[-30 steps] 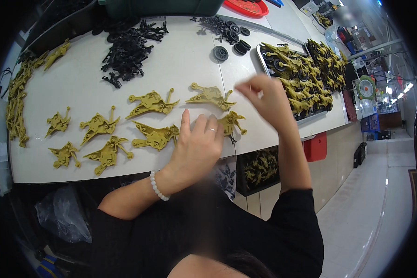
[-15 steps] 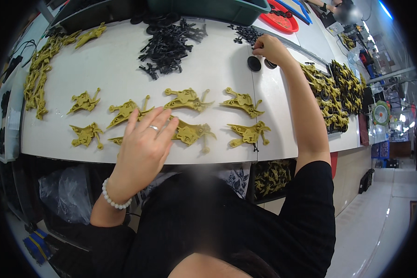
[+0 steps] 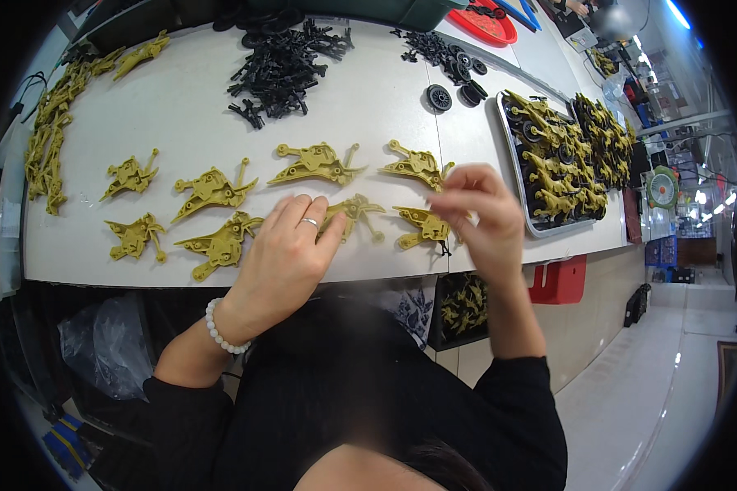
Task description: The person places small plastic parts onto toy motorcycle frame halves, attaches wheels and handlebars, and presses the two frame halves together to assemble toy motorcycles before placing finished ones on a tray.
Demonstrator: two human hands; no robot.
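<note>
Yellow-green plastic half shells lie in two rows on the white table (image 3: 196, 135). My left hand (image 3: 291, 258), with a ring and a beaded bracelet, rests low with fingers stretched over one lower-row shell (image 3: 356, 214), partly covering it. My right hand (image 3: 487, 217) is over the rightmost pair, the upper shell (image 3: 412, 164) and the lower shell (image 3: 418, 233). Its thumb and fingertips are pinched together. Whatever they hold is too small and blurred to name. A small black piece (image 3: 445, 247) sticks out beside the lower shell.
Small black parts (image 3: 274, 69) are heaped at the back middle. Black wheels (image 3: 439, 98) and a smaller black heap (image 3: 422, 45) lie back right. A tray (image 3: 532, 229) of yellow-green and black assemblies stands at the right. More yellow-green pieces (image 3: 49, 139) line the left.
My right hand has come back from the small black heap to the rightmost shells. My left hand has shifted slightly right, off the second column. The view has shifted a little.
</note>
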